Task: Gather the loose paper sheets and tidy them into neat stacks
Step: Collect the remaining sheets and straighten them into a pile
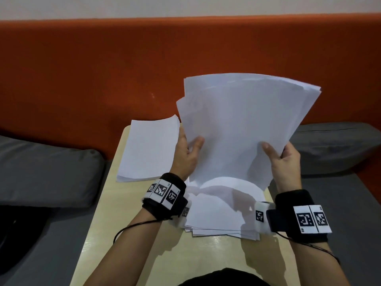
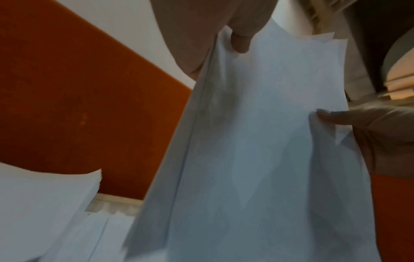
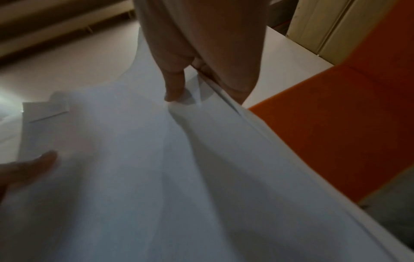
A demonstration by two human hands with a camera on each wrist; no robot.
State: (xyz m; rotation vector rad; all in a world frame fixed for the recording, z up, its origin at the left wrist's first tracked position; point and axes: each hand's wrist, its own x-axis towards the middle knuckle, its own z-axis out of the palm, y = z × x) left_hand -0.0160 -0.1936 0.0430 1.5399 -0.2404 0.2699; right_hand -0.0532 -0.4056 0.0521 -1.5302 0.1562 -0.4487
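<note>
Behind the small beige table runs an orange padded backrest, with grey cushions lying to either side of the table; every place below is told from that table. Held up above its far right part is a thick bundle of white sheets, its top edges fanned and uneven, its lower edge hanging just over a loose, skewed pile of sheets that lies on the table's near right part. On the table's far left part lies a squared stack of paper, one far corner curling up. The left hand grasps the bundle's left edge, thumb on the front face and fingers behind; the right hand pinches the right edge the same way, thumb pressed on the front. The sheets look blank, with no writing that can be read. Both wrists wear black bands carrying white tags printed with black square code patterns; the tiny marks beside them are too small to read
</note>
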